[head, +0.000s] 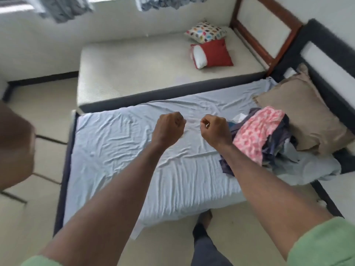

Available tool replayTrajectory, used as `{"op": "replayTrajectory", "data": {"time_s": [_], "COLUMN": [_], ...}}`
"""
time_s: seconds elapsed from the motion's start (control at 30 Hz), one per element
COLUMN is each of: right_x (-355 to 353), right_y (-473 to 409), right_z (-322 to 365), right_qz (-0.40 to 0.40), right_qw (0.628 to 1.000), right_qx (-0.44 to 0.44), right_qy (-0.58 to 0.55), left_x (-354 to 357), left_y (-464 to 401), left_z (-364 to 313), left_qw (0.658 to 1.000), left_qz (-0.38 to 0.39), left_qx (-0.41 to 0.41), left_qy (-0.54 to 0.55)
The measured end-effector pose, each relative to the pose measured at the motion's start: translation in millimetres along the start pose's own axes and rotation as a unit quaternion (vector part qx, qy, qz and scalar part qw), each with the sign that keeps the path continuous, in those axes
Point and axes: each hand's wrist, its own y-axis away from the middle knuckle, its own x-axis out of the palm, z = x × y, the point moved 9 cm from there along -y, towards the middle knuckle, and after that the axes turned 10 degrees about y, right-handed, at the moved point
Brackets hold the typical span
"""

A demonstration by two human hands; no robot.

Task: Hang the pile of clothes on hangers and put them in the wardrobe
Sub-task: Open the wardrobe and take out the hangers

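Note:
A pile of clothes (259, 137) lies at the right end of the near bed, with a pink patterned garment on top and dark blue and pale pieces under it. My left hand (169, 127) is a closed fist held above the light blue sheet (134, 150), with nothing in it. My right hand (215, 129) is also a closed fist, just left of the pile and apart from it. Both forearms reach out from green sleeves. No hanger and no wardrobe are in view.
A tan pillow (299, 116) lies behind the pile against the dark headboard (326, 64). A second bed (144, 70) beyond holds a red cushion (213, 53) and a spotted cushion (205, 31). A brown blurred shape (15, 144) is at the left. My foot (203, 227) stands on the tiled floor.

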Motion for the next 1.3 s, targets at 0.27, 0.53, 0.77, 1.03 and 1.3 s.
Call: {"op": "replayTrajectory", "data": {"time_s": [0.27, 0.53, 0.77, 1.03, 1.3], "right_x": [46, 88, 118, 164, 177], "right_y": [135, 313, 465, 620, 708], "right_z": [306, 605, 812, 1021, 1236], "right_qz": [0.078, 0.116, 0.153, 0.186, 0.206], "right_qw": [0.976, 0.892, 0.803, 0.711, 0.674], "right_qx": [-0.203, -0.431, -0.564, -0.656, -0.673], "right_qy": [-0.009, -0.065, -0.115, -0.172, -0.227], "left_x": [-270, -509, -658, -798, -973], "left_y": [230, 481, 678, 848, 923], "left_z": [112, 183, 212, 261, 303], "left_qw": [0.972, 0.888, 0.787, 0.696, 0.657], "left_qz": [-0.195, -0.382, -0.508, -0.574, -0.607], "left_qx": [-0.127, -0.243, -0.321, -0.39, -0.375], "left_qy": [-0.042, -0.077, -0.139, -0.182, -0.243]}}
